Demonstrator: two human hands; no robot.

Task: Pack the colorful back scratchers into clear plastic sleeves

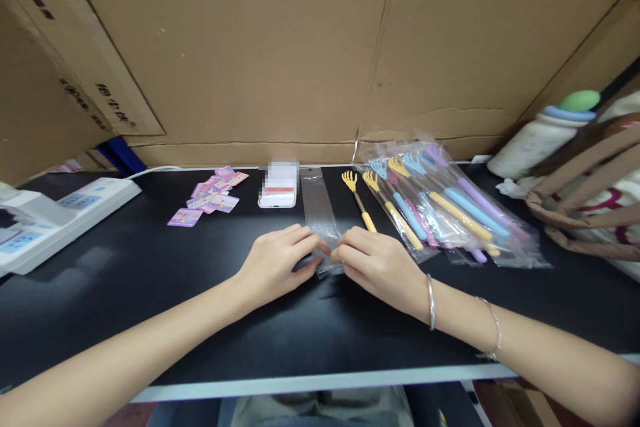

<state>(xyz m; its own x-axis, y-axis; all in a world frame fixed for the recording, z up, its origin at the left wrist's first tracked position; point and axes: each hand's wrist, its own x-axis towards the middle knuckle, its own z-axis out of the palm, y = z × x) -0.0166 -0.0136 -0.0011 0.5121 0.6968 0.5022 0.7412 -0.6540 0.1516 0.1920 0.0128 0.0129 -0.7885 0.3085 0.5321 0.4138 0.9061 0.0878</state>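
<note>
Both hands are at the near end of a long clear plastic bag (pixel 320 203) lying on the black table. My left hand (pixel 285 253) is curved, its fingertips and thumb closed at the bag's left edge. My right hand (pixel 377 263) pinches the bag's right edge. Just beyond the right hand lies a loose back scratcher (pixel 358 197) with a yellow claw and yellow handle, its lower end hidden by that hand. To its right, several back scratchers (pixel 440 207) in yellow, blue, pink and purple lie in clear bags, overlapping in a pile.
A phone (pixel 279 185) lies at the back, with small pink and purple cards (pixel 209 197) to its left. A white power strip (pixel 75 213) is far left. A white bottle (pixel 537 140) and a brown-handled bag (pixel 590 200) stand right. Cardboard (pixel 260 47) walls the back.
</note>
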